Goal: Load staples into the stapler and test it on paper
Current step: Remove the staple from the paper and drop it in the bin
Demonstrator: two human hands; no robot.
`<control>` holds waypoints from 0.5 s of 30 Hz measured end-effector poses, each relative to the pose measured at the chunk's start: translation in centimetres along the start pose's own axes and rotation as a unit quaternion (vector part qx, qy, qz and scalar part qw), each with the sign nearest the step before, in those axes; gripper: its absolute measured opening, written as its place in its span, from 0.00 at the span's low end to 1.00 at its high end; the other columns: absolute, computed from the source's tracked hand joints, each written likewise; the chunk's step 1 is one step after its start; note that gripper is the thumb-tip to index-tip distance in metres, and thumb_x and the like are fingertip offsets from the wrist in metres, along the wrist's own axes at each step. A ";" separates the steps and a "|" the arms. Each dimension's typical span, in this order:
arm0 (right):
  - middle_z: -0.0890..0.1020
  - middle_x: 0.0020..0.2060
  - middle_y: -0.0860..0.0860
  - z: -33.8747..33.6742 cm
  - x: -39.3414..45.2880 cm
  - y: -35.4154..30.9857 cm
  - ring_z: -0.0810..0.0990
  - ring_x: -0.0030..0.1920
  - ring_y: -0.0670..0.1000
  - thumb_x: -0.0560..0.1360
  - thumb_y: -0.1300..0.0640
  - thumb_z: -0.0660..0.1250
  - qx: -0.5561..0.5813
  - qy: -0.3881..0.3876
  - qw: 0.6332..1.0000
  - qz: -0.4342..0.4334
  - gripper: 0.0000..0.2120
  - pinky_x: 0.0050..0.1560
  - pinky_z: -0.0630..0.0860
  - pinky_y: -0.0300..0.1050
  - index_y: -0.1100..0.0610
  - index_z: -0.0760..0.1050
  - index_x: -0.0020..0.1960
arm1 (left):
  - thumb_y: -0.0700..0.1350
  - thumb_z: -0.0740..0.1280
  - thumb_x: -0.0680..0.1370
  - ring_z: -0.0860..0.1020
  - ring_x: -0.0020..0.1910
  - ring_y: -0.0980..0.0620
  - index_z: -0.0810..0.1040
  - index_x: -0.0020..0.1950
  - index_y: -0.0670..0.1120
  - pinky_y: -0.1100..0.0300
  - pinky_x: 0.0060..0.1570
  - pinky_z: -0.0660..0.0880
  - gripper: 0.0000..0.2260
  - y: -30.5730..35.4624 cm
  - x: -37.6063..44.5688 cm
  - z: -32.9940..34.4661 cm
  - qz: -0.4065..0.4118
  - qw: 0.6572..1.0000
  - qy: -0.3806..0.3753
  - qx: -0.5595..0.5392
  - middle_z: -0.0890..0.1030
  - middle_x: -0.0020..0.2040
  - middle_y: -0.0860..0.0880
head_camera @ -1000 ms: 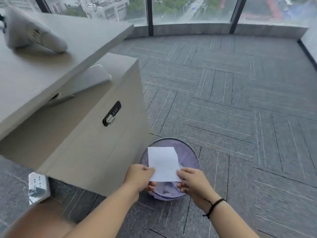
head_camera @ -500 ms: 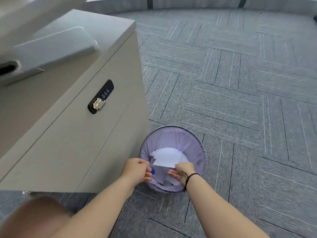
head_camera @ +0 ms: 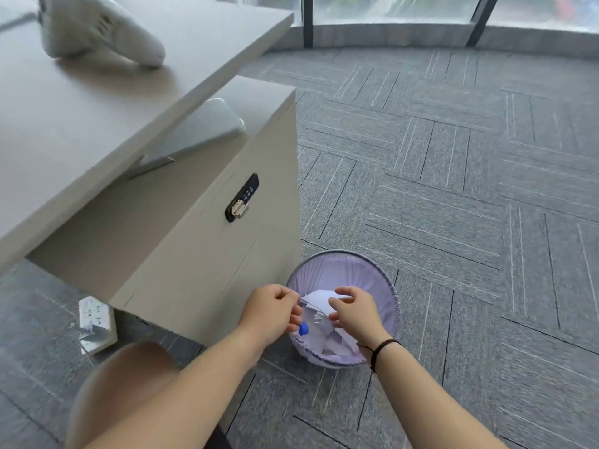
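Two bare hands hover over a round wire wastebasket lined with a pale purple bag, which stands on grey carpet tiles just beside a beige pedestal cabinet. The left hand is curled, fingers bent inward at the near-left rim of the basket; whether it grips anything I cannot tell. The right hand, with a dark cord bracelet at its wrist, is loosely curled too, its fingertips touching a white piece of paper that lies between the two hands on top of other white scraps in the basket. A small blue cap shows just below the left hand's fingers. The cabinet carries a black combination lock on its front. Above it a beige desk top juts out, with a white blurred device resting on it. A white power strip lies on the floor to the left.
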State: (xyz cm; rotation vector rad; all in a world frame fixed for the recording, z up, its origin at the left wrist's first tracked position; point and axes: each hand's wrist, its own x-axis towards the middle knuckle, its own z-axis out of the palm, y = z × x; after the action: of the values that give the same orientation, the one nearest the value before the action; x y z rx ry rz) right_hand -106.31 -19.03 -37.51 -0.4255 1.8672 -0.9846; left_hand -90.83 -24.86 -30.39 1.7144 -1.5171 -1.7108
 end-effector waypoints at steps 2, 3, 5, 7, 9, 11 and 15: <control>0.83 0.43 0.53 -0.6 -2.4 -2.0 0.83 0.34 0.51 0.76 0.61 0.67 -0.040 0.007 0.997 -0.063 0.12 0.41 0.82 0.50 0.60 0.78 0.59 | 0.38 0.64 0.79 0.78 0.31 0.48 0.81 0.41 0.41 0.49 0.41 0.82 0.09 1.7 -1.8 -0.8 0.039 0.999 0.007 0.011 0.81 0.33 0.45; 0.84 0.42 0.52 -0.9 -3.8 -3.2 0.84 0.34 0.51 0.76 0.59 0.68 -0.054 0.008 0.994 -0.095 0.10 0.44 0.83 0.53 0.58 0.79 0.57 | 0.39 0.64 0.79 0.79 0.31 0.49 0.81 0.41 0.41 0.49 0.41 0.83 0.09 2.6 -2.9 -1.3 0.061 0.998 0.010 0.018 0.82 0.33 0.46; 0.85 0.41 0.51 -1.4 -6.8 -5.7 0.84 0.34 0.49 0.75 0.57 0.69 -0.067 0.007 0.985 -0.158 0.06 0.46 0.84 0.56 0.55 0.81 0.52 | 0.40 0.65 0.79 0.79 0.30 0.51 0.81 0.41 0.44 0.48 0.42 0.83 0.08 4.4 -5.4 -2.6 0.106 0.994 0.016 0.028 0.83 0.33 0.47; 0.86 0.40 0.50 -1.7 -10.1 -8.4 0.84 0.32 0.46 0.75 0.57 0.70 -0.069 -0.004 0.974 -0.216 0.04 0.45 0.84 0.54 0.54 0.82 0.50 | 0.42 0.66 0.78 0.81 0.31 0.52 0.81 0.40 0.46 0.47 0.42 0.84 0.08 6.1 -8.2 -4.1 0.152 0.987 0.024 0.037 0.83 0.33 0.49; 0.86 0.39 0.51 -1.6 -13.5 -11.3 0.84 0.32 0.45 0.75 0.58 0.72 -0.058 -0.017 0.962 -0.267 0.03 0.42 0.84 0.50 0.55 0.82 0.49 | 0.44 0.67 0.78 0.82 0.32 0.52 0.81 0.41 0.47 0.47 0.43 0.84 0.07 7.8 -11.3 -5.8 0.193 0.979 0.042 0.044 0.84 0.33 0.50; 0.86 0.37 0.53 -1.3 -17.0 -14.2 0.83 0.30 0.44 0.75 0.61 0.72 -0.040 -0.028 0.947 -0.317 0.03 0.38 0.83 0.43 0.55 0.83 0.47 | 0.43 0.67 0.78 0.82 0.32 0.53 0.82 0.42 0.45 0.48 0.44 0.83 0.07 9.4 -14.8 -7.7 0.224 0.972 0.063 0.031 0.84 0.34 0.50; 0.86 0.33 0.52 0.3 -24.1 -18.5 0.83 0.30 0.47 0.74 0.61 0.73 -0.011 -0.058 0.912 -0.405 0.04 0.36 0.80 0.40 0.52 0.83 0.43 | 0.43 0.68 0.78 0.82 0.32 0.52 0.82 0.44 0.43 0.51 0.42 0.84 0.06 11.7 -22.8 -11.7 0.303 0.948 0.098 0.015 0.84 0.35 0.47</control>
State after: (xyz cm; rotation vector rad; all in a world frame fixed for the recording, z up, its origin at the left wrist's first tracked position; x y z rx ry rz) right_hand -96.44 -14.95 -9.07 -1.3110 1.5903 -1.4277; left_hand -80.39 -16.89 -5.47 1.1988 -1.7383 -1.1692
